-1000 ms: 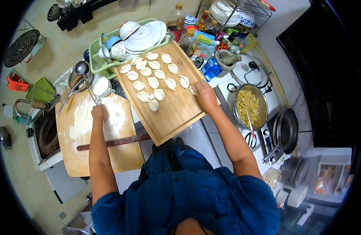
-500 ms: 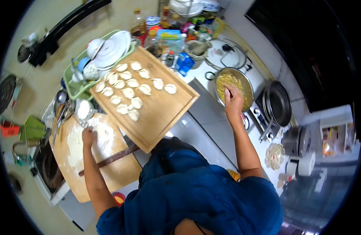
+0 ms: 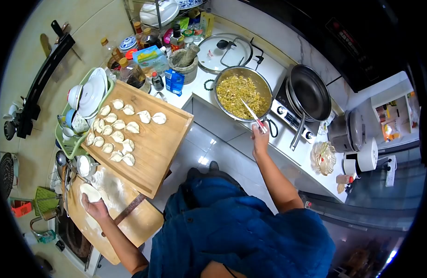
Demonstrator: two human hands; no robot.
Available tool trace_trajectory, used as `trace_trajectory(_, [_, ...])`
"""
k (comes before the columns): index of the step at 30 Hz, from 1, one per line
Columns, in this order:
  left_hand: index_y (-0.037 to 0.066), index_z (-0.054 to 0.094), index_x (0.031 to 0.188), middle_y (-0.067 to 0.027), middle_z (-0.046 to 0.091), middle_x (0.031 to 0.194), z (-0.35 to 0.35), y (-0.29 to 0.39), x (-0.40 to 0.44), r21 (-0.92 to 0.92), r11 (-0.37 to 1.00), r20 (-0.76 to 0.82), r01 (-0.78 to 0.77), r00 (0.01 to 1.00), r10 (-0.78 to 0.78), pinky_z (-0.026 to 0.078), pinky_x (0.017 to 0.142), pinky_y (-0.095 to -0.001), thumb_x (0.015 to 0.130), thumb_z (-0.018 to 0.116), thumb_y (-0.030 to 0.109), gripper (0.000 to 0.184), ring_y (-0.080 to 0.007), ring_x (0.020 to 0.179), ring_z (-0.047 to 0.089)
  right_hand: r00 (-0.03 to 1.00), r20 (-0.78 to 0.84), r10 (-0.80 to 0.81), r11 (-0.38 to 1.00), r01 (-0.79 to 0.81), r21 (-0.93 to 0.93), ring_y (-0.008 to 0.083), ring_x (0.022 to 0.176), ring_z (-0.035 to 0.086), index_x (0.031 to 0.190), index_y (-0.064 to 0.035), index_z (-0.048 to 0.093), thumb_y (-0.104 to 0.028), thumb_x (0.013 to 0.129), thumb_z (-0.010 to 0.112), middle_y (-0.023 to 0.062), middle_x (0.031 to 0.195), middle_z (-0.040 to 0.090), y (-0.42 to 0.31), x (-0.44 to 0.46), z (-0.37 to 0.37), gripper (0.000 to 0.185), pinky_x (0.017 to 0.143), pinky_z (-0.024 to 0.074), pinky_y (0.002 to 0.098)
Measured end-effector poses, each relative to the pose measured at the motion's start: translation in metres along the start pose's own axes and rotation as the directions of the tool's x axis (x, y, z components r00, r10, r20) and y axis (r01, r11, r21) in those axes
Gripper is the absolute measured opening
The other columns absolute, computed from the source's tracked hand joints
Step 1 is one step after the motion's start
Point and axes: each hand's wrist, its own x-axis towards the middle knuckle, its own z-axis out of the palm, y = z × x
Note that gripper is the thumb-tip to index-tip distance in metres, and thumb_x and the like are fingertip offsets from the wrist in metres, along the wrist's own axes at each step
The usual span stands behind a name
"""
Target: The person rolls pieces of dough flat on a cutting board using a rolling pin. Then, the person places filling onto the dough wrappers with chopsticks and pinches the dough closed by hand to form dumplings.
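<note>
Presently, in left hand [image 3: 96, 211], low at the left above the floured wooden board [image 3: 141, 225]: one round dough wrapper [image 3: 90, 192], carried across palm and fingers in a loose cup (exact thumb position hard to make out). Best kept flat and slack, without pinching, for less risk of stretching or tearing.

In right hand [image 3: 260, 139], at the right: red-and-white handle [image 3: 261, 125] of a slender utensil [image 3: 247, 108], gripped in closed fingers, with far end sunk in chopped yellow-green mixture [image 3: 236, 89] (tip shape hidden). Best worked lightly, in modest loads, free of drips over the tiled floor [image 3: 202, 148] between the two sides.

Also listed: steel pan [image 3: 269, 96], far right, around the mixture. Wooden tray [image 3: 153, 160], left of centre, under pleated dumplings [image 3: 132, 127] in loose rows; useful as a pattern for even size. Rolling pin [image 3: 130, 209], across the board, close to the near corner of the tray; best left undisturbed by the left forearm.
</note>
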Motion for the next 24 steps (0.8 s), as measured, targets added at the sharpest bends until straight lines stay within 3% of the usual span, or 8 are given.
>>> trace_trajectory(3, [-0.006,0.053,0.128,-0.0169,0.062,0.126,0.083,-0.030,-0.018,0.001,0.997,0.073,0.078,0.994,-0.078,0.048,0.104,-0.0401,0.096,0.057,0.010,0.037,-0.0279,0.117,0.060,0.975,0.089,-0.202,0.976,0.208,-0.071,0.0085,0.068,0.053,0.133,-0.0025,0.051,-0.020,0.090,0.070,0.0033,0.091,0.063,0.001,0.038,0.007,0.050,0.058,0.0432,0.0246])
trace_trajectory(4, [-0.006,0.053,0.129,-0.0164,0.062,0.126,0.108,-0.044,-0.022,0.026,0.995,0.069,0.098,0.993,-0.100,0.049,0.103,-0.0394,0.096,0.058,0.011,0.037,-0.0275,0.116,0.061,0.968,0.085,-0.237,0.966,0.245,-0.087,0.0090,0.070,0.053,0.117,-0.0014,0.062,-0.020,0.092,0.067,0.0026,0.089,0.062,-0.019,0.038,0.020,0.031,0.063,0.0447,0.0260])
trace_trajectory(7, [-0.001,0.055,0.128,-0.0151,0.064,0.123,0.182,-0.102,-0.037,0.157,0.978,0.153,0.137,0.975,-0.162,0.049,0.102,-0.0363,0.096,0.061,0.016,0.037,-0.0263,0.113,0.062,0.926,0.152,-0.346,0.930,0.360,-0.076,0.0122,0.085,0.060,0.101,0.0012,0.068,-0.019,0.092,0.068,0.0045,0.092,0.067,-0.041,0.059,0.040,0.022,0.079,0.0479,0.0263])
trace_trajectory(11, [0.007,0.059,0.120,-0.0126,0.067,0.115,0.250,-0.197,-0.060,0.191,0.894,0.143,0.405,0.890,-0.434,0.056,0.090,-0.0378,0.095,0.064,0.026,0.031,-0.0235,0.104,0.066,0.888,0.313,-0.337,0.811,0.442,-0.383,0.0209,0.073,0.057,0.085,-0.0009,0.065,-0.027,0.099,0.056,0.0117,0.078,0.060,-0.043,0.090,0.048,0.031,0.071,0.0451,0.0354])
trace_trajectory(14, [0.007,0.059,0.123,-0.0121,0.066,0.118,0.287,-0.265,-0.074,0.215,0.803,0.102,0.555,0.805,-0.584,0.052,0.096,-0.0401,0.097,0.059,0.034,0.037,-0.0243,0.107,0.064,0.884,0.301,-0.357,0.838,0.446,-0.315,0.0234,0.067,0.052,0.080,-0.0017,0.058,-0.030,0.104,0.043,0.0130,0.075,0.054,-0.055,0.084,0.037,0.039,0.068,0.0435,0.0383])
trace_trajectory(16, [0.007,0.060,0.121,-0.0134,0.067,0.117,0.305,-0.302,-0.076,0.224,0.763,0.085,0.606,0.768,-0.635,0.055,0.093,-0.0406,0.099,0.057,0.034,0.035,-0.0259,0.106,0.066,0.884,0.392,-0.255,0.963,0.269,0.019,0.0196,0.070,0.054,0.086,-0.0019,0.060,-0.028,0.104,0.043,0.0110,0.079,0.056,-0.049,0.080,0.028,0.036,0.067,0.0453,0.0345])
trace_trajectory(19, [0.006,0.055,0.128,-0.0170,0.063,0.125,0.322,-0.351,-0.071,0.253,0.715,0.083,0.652,0.722,-0.687,0.053,0.095,-0.0424,0.100,0.054,0.033,0.039,-0.0284,0.112,0.063,0.786,0.553,-0.274,0.914,0.393,-0.105,0.0160,0.072,0.056,0.089,-0.0018,0.062,-0.026,0.103,0.045,0.0085,0.081,0.059,-0.053,0.075,0.022,0.033,0.067,0.0464,0.0306])
trace_trajectory(24, [0.002,0.052,0.128,-0.0148,0.063,0.121,0.347,-0.393,-0.059,0.407,0.613,-0.061,0.677,0.690,-0.722,0.054,0.093,-0.0451,0.102,0.049,0.026,0.036,-0.0289,0.108,0.065,0.935,0.338,-0.110,0.956,0.192,-0.221,0.0126,0.066,0.057,0.093,0.0017,0.064,-0.020,0.100,0.052,0.0070,0.082,0.065,-0.056,0.087,0.009,0.026,0.064,0.0472,0.0283])
